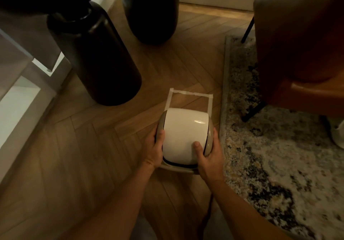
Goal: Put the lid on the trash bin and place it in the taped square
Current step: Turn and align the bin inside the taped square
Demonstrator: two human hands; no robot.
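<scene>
A small trash bin with a beige body and a white rounded swing lid [183, 135] sits between my two hands, seen from above. The lid rests on top of the bin's beige rim [176, 168]. My left hand [155, 149] grips the bin's left side with the thumb on the lid's edge. On the right side my right hand [207, 158] holds it, thumb pressed on the white lid. The taped square [189, 94] of white tape lies on the wooden floor just beyond; the bin hides its near part.
A tall dark vase [96, 57] stands left of the square and another dark vessel [150, 10] behind it. A patterned rug [275, 128] lies to the right, with a brown leather chair [297, 44] on black legs. White furniture [20, 98] lines the left.
</scene>
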